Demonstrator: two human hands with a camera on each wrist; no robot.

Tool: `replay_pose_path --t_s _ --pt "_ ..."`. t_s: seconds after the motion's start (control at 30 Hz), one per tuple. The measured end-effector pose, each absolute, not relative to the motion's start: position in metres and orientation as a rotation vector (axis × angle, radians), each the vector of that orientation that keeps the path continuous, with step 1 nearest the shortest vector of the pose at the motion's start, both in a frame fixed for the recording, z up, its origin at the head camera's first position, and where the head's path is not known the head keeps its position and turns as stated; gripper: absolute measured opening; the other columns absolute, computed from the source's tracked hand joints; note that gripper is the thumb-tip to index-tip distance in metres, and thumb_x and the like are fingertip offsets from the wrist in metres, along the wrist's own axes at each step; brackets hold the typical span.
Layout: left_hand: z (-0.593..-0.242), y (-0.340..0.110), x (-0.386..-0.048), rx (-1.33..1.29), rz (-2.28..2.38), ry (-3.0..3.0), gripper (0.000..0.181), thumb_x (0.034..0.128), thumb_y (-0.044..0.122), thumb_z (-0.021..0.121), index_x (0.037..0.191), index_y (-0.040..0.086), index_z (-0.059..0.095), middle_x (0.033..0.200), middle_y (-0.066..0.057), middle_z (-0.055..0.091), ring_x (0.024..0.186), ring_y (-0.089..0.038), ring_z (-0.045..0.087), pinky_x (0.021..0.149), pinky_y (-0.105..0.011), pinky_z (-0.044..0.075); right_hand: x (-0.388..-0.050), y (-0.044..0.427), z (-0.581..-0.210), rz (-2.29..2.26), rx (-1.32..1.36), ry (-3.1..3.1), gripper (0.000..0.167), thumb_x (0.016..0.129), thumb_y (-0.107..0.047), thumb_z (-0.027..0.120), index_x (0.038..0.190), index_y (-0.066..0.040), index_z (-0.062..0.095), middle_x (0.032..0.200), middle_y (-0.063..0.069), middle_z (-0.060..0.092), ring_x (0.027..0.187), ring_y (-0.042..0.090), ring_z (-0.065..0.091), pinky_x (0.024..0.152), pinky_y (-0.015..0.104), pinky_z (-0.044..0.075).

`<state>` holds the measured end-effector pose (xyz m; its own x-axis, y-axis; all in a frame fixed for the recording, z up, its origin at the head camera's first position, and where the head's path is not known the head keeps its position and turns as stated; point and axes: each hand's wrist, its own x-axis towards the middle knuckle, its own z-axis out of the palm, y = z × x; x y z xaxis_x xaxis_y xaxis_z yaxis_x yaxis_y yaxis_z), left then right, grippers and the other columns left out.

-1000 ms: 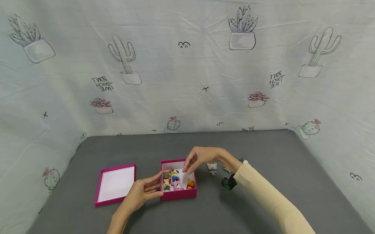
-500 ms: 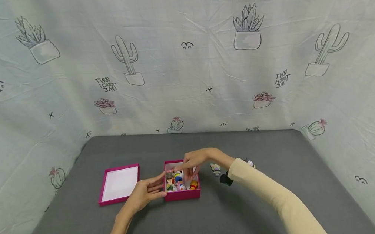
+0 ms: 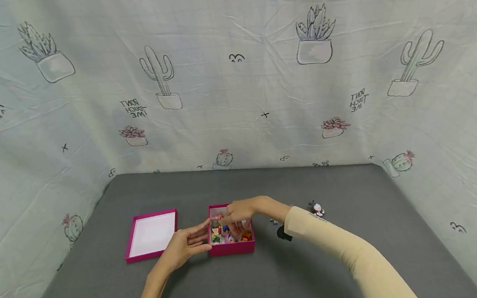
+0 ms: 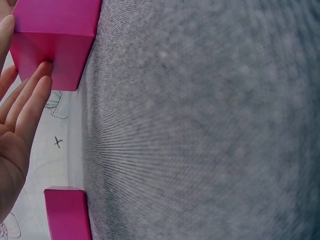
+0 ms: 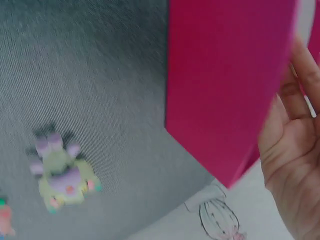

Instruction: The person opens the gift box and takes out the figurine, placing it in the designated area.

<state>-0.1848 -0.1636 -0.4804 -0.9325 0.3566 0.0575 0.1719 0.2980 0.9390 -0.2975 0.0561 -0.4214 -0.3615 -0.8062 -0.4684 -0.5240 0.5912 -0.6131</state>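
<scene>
My left hand (image 3: 181,247) lies against the left wall of the pink box (image 3: 232,249), fingers stretched out nearly straight, thumb by the near corner; it touches the wall without curling round it. My right hand (image 3: 242,212) reaches over the box's right wall, its fingers pointing down inside. I cannot tell whether they pinch anything (my own knuckles cover the spot).

The box stands open on the grey table (image 3: 216,286), in front of me, between my two hands. In it small figurines crowd together: a brownish-grey one (image 3: 215,223) toward the back left, a green-and-white one (image 3: 217,239) at the front left, and a red-and-yellow one (image 3: 246,236) in the front right corner, just below my right fingers.

To the right of the box, a pale yellow and lilac figurine (image 5: 65,177) lies on the table, mostly hidden by my sleeve from above. A black-and-white figurine (image 3: 317,209) sits farther right, beyond my cream sleeve (image 3: 336,242). Left of the box, apart from it, lies a pink-rimmed lid (image 3: 152,234), white inside up.
</scene>
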Motion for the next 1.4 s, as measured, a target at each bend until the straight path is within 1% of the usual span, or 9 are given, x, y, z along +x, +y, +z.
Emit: replay_pose_path --t_s 0.17,0.3,0.4,0.53,0.67,0.9,1.03,1.27,1.4 --pt "-0.481 -0.162 -0.184 0.495 1.695 2.389 0.067 0.0833 0.017 0.074 0.142 0.003 0.045 0.141 -0.029 0.042 0.117 -0.038 0.056 0.087 -0.032 0.053 -0.294 0.056 -0.431 -0.456 -1.142 2.053 0.055 0.105 -0.035 0.034 0.078 -0.01 0.075 0.079 -0.007 0.068 0.076 0.008 0.063 0.078 0.023 0.051" --pt "-0.482 -0.163 -0.184 0.49 1.689 2.407 0.066 0.0837 0.017 0.073 0.142 0.003 0.045 0.14 -0.03 0.042 0.116 -0.039 0.056 0.086 -0.032 0.054 -0.296 0.064 -0.431 -0.711 -1.205 1.998 0.056 0.106 -0.028 0.034 0.076 -0.002 0.074 0.077 0.007 0.07 0.076 0.025 0.065 0.075 0.03 0.056" --pt "-0.483 -0.164 -0.185 0.483 1.68 2.426 0.066 0.084 0.018 0.073 0.142 0.003 0.045 0.139 -0.03 0.043 0.115 -0.038 0.057 0.085 -0.032 0.054 -0.301 0.073 -0.427 -0.911 -1.283 1.971 0.048 0.103 -0.02 0.039 0.076 0.002 0.073 0.078 0.014 0.07 0.075 0.035 0.064 0.07 0.034 0.058" --pt "-0.484 -0.164 -0.185 0.472 1.668 2.448 0.068 0.0832 0.021 0.073 0.142 0.003 0.045 0.139 -0.029 0.044 0.114 -0.036 0.058 0.084 -0.032 0.054 -0.307 0.087 -0.423 -0.956 -1.449 2.065 0.027 0.097 -0.012 0.054 0.082 0.0 0.073 0.082 0.01 0.071 0.075 0.023 0.065 0.071 0.032 0.057" --pt "-0.485 -0.164 -0.185 0.474 1.654 2.468 0.069 0.082 0.02 0.074 0.142 0.004 0.045 0.138 -0.028 0.045 0.114 -0.036 0.059 0.085 -0.032 0.054 -0.308 0.099 -0.425 -0.942 -1.51 2.148 0.016 0.092 -0.012 0.064 0.09 0.0 0.074 0.086 0.003 0.071 0.079 0.007 0.064 0.076 0.03 0.056" --pt "-0.484 -0.164 -0.183 0.478 1.648 2.471 0.068 0.082 0.018 0.075 0.142 0.005 0.046 0.139 -0.028 0.045 0.115 -0.036 0.058 0.086 -0.033 0.053 -0.305 0.121 -0.431 -1.135 -1.387 2.136 0.015 0.088 -0.008 0.07 0.096 0.004 0.071 0.088 0.006 0.069 0.081 0.015 0.062 0.078 0.04 0.056" --pt "-0.482 -0.164 -0.183 0.466 1.645 2.474 0.068 0.0815 0.017 0.075 0.142 0.006 0.047 0.139 -0.027 0.045 0.115 -0.035 0.058 0.086 -0.033 0.053 -0.302 0.132 -0.438 -1.19 -1.318 2.154 0.022 0.087 -0.007 0.071 0.105 0.006 0.07 0.084 0.003 0.067 0.078 0.012 0.06 0.078 0.043 0.055" --pt "-0.486 -0.164 -0.184 0.446 1.652 2.467 0.071 0.0791 0.022 0.077 0.142 0.009 0.047 0.139 -0.026 0.046 0.115 -0.035 0.058 0.087 -0.032 0.053 -0.276 0.138 -0.442 -1.224 -1.27 2.174 0.024 0.086 -0.001 0.07 0.108 0.009 0.068 0.075 0.011 0.061 0.068 0.018 0.053 0.063 0.032 0.046" --pt "-0.487 -0.164 -0.183 0.439 1.661 2.455 0.072 0.079 0.023 0.077 0.142 0.009 0.047 0.14 -0.025 0.045 0.115 -0.035 0.058 0.087 -0.032 0.053 -0.278 0.137 -0.468 -1.205 -1.266 2.209 0.027 0.087 -0.006 0.07 0.11 0.008 0.067 0.073 0.007 0.06 0.066 0.013 0.051 0.059 0.024 0.043"
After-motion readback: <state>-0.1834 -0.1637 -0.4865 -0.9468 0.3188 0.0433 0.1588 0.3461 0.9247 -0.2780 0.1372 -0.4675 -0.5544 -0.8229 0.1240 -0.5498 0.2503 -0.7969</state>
